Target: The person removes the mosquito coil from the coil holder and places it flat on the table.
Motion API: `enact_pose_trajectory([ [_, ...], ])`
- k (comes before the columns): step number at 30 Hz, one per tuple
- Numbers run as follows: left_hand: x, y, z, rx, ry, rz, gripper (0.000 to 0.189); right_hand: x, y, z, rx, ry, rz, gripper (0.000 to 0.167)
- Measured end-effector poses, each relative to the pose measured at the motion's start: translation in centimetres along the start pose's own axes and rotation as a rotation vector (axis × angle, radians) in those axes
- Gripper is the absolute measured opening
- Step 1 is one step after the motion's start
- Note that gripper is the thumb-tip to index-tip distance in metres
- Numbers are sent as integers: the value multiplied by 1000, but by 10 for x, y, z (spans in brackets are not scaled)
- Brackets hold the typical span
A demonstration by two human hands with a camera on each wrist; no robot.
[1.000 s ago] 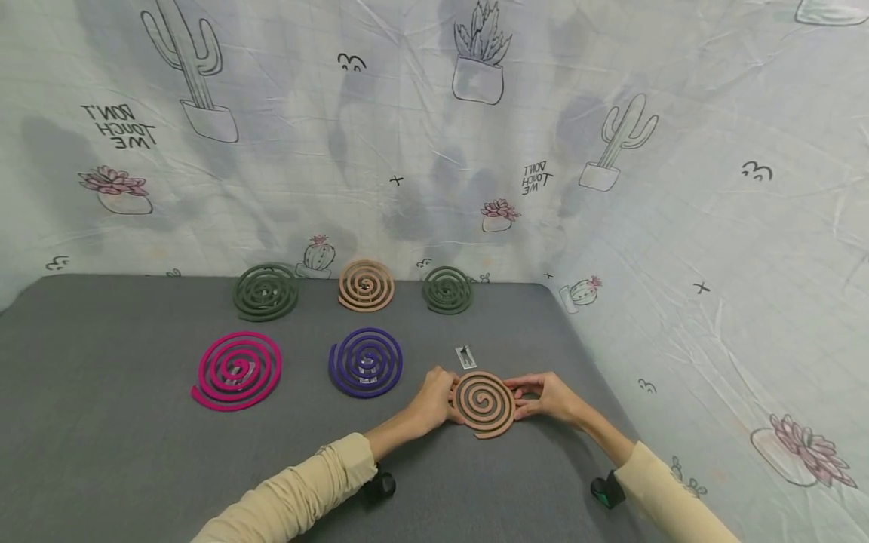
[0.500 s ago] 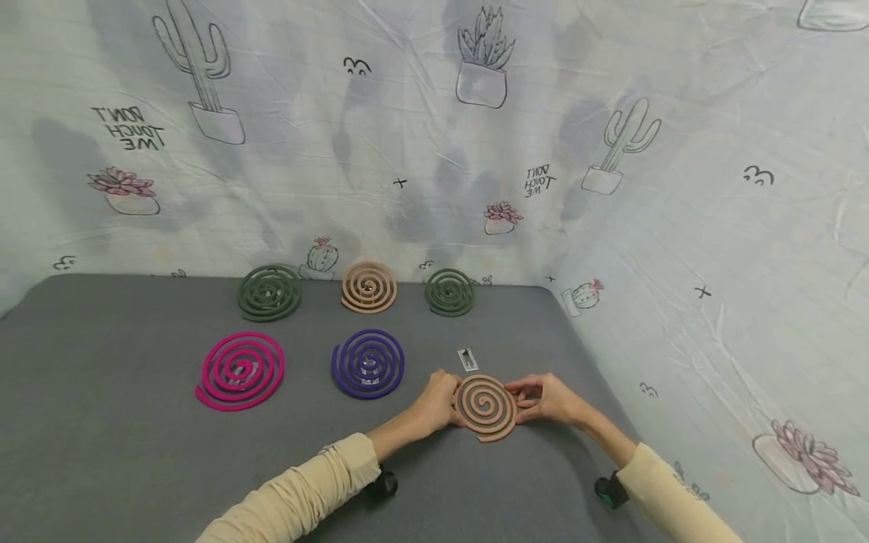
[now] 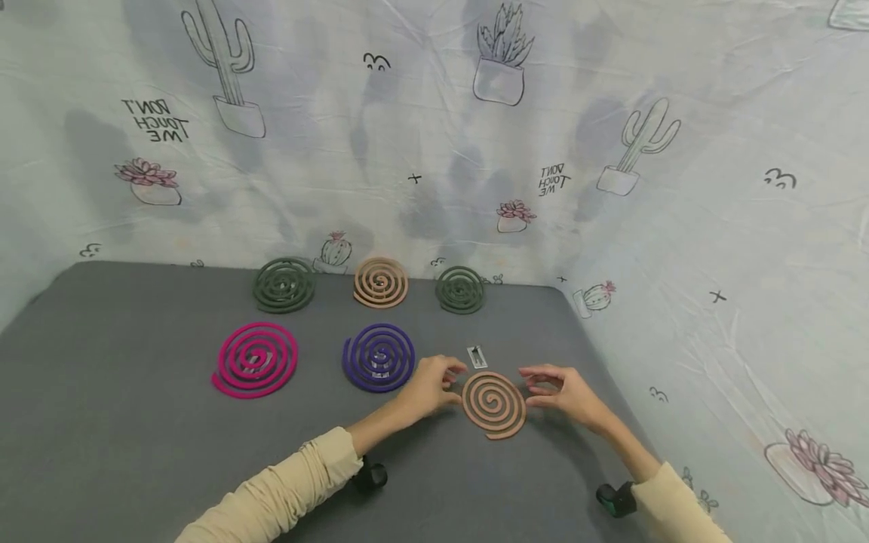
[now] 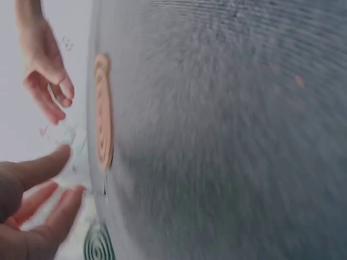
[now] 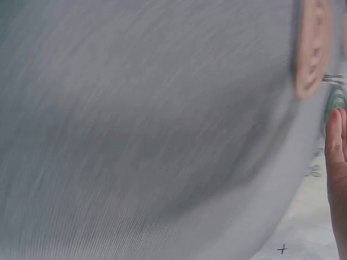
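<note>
A tan mosquito coil (image 3: 492, 400) lies flat on the grey table between my two hands. My left hand (image 3: 428, 385) is just off its left edge, thumb and fingers spread apart and holding nothing. On the other side my right hand (image 3: 566, 392) is parted from the rim in the same way. Just beyond the coil lies a small silver metal coil stand (image 3: 478, 357). The left wrist view shows the tan coil (image 4: 103, 119) edge-on, with both hands away from it. In the right wrist view only part of the right hand (image 5: 337, 162) shows.
To the left lie a purple coil (image 3: 379, 358) and a pink coil (image 3: 256, 360). Along the back sit a dark green coil (image 3: 284, 285), another tan coil (image 3: 381, 283) and a second green coil (image 3: 459, 289). A cactus-printed cloth (image 3: 434, 136) hangs behind and at right.
Both hands held the tan coil by its sides earlier; now they have let go and drawn apart, left hand to the left, right hand to the right. The head view has shifted slightly.
</note>
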State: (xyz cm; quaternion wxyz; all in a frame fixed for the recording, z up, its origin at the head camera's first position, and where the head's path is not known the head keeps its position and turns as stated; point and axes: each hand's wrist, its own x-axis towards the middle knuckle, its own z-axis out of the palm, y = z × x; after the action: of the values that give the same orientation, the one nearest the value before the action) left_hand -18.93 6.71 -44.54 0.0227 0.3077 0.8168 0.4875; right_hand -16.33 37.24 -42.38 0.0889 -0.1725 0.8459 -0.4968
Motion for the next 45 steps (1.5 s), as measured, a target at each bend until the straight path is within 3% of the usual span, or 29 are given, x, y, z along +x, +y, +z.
enact_pose_trajectory([
  [5, -7, -5, -24, -159, 16, 6, 43, 3, -9, 10, 129, 60, -79, 55],
  [8, -12, -9, -39, -225, 35, 2, 44, 8, -11, 19, 197, 76, -148, 47],
  [12, -18, -18, -60, -244, 56, 0, 45, 17, -11, 36, 249, 94, -236, 41],
  [17, -30, -33, -87, -261, 75, -20, 45, 27, -13, 56, 317, 82, -278, 42],
  [22, -42, -49, -111, -276, 118, -37, 45, 39, -20, 70, 337, 90, -227, 47],
  [28, -51, -63, -130, -223, 157, -77, 48, 53, -32, 82, 333, 98, -120, 58],
  [33, -58, -69, -139, -188, 138, -130, 55, 66, -41, 94, 325, 90, -44, 60],
  [37, -59, -74, -143, -161, 111, -151, 60, 78, -43, 105, 352, 74, -33, 59],
  [45, -55, -78, -155, -142, 2, -203, 70, 99, -42, 127, 378, 57, 46, 57],
])
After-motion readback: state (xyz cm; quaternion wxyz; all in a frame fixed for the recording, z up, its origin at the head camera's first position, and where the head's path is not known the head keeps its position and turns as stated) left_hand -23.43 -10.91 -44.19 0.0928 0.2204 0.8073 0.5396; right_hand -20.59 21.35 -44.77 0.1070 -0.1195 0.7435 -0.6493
